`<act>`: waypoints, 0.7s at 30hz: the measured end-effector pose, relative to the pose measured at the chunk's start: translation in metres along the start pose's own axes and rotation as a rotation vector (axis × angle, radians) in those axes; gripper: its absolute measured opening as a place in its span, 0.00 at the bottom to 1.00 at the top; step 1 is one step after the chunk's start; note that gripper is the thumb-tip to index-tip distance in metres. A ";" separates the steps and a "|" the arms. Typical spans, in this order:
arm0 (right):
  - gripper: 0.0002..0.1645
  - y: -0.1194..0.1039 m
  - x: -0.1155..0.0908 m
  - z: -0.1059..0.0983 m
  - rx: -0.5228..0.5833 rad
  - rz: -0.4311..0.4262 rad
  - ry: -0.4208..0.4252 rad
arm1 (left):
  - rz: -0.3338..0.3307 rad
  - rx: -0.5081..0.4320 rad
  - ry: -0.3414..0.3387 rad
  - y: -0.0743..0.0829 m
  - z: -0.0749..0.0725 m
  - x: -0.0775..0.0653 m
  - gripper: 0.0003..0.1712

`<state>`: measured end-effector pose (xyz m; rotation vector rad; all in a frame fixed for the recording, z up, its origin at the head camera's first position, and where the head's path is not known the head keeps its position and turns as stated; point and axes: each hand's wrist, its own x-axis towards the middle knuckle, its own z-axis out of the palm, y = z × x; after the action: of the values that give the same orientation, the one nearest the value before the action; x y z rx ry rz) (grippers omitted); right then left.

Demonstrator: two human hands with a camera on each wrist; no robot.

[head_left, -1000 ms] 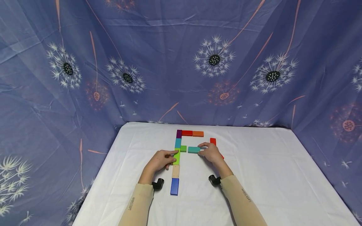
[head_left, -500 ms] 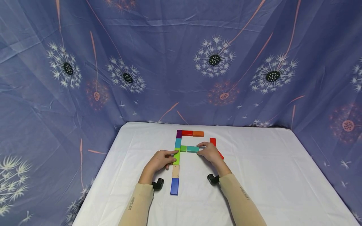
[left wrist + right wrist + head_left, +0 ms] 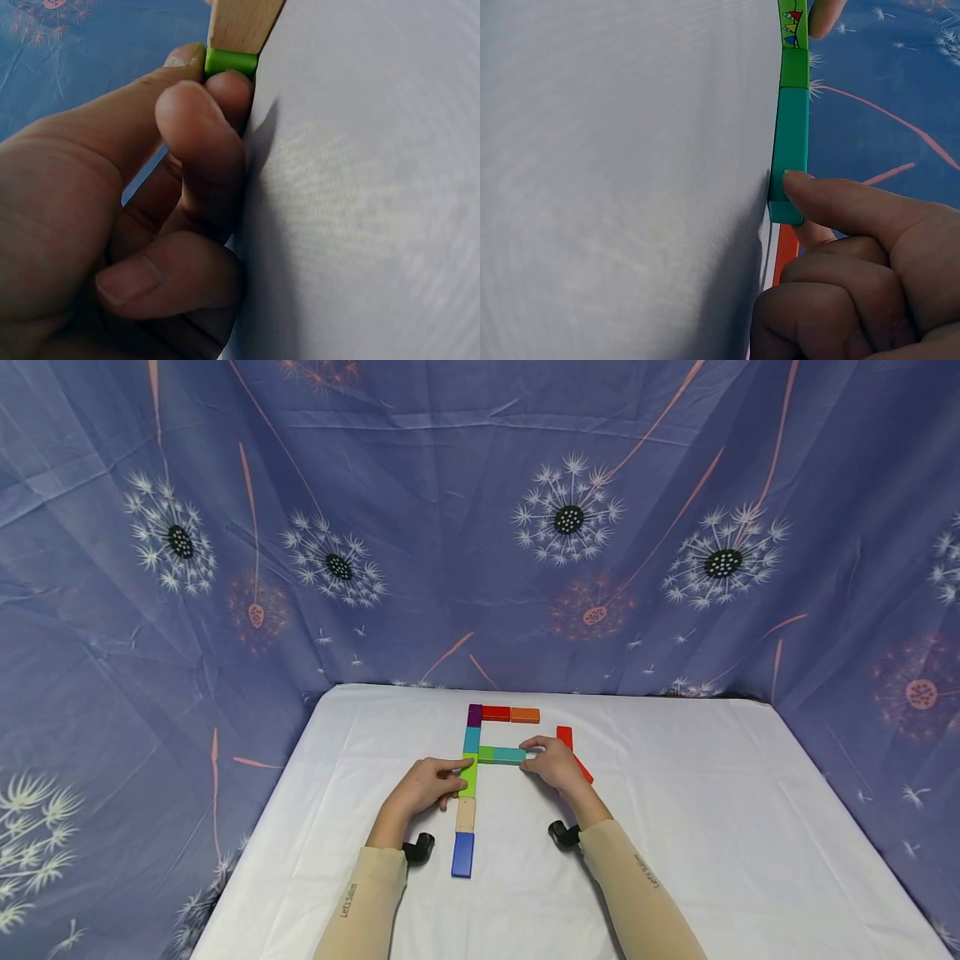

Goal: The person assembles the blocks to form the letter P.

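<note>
Flat toy blocks form a branching line on the white table. My left hand (image 3: 422, 787) has its thumb and a finger on the long light-green block (image 3: 469, 785) in the column, its other fingers curled below. My right hand (image 3: 558, 764) pinches the right end of the teal block (image 3: 790, 135) between thumb and finger. That block's left end meets the short green block (image 3: 486, 755), which adjoins the column. In the left wrist view, the thumb and fingers partly cover the light-green block's edge.
Purple (image 3: 475, 716) and blue-teal (image 3: 472, 740) blocks top the column; plain wood (image 3: 466, 815) and dark blue (image 3: 462, 855) blocks continue it nearer. A red block (image 3: 496, 714) and an orange block (image 3: 525, 716) extend right. Loose red blocks (image 3: 565, 737) lie beyond my right hand.
My right hand has slid the teal block leftward, and the gap between it and the short green block has closed. My left hand has stayed in place on the light-green block.
</note>
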<state>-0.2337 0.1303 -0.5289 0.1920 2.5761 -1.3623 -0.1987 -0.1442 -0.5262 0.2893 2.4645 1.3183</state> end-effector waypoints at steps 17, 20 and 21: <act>0.27 -0.004 -0.003 -0.015 0.039 -0.039 -0.015 | 0.000 -0.003 -0.002 -0.001 0.000 0.001 0.27; 0.29 -0.003 -0.003 -0.021 0.042 -0.043 -0.017 | -0.004 -0.010 -0.001 -0.001 0.001 0.000 0.27; 0.29 -0.003 -0.003 -0.022 0.043 -0.043 -0.018 | -0.003 -0.010 -0.002 -0.001 0.001 0.000 0.27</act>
<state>-0.2348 0.1472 -0.5139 0.1317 2.5524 -1.4287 -0.1985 -0.1439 -0.5274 0.2841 2.4551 1.3284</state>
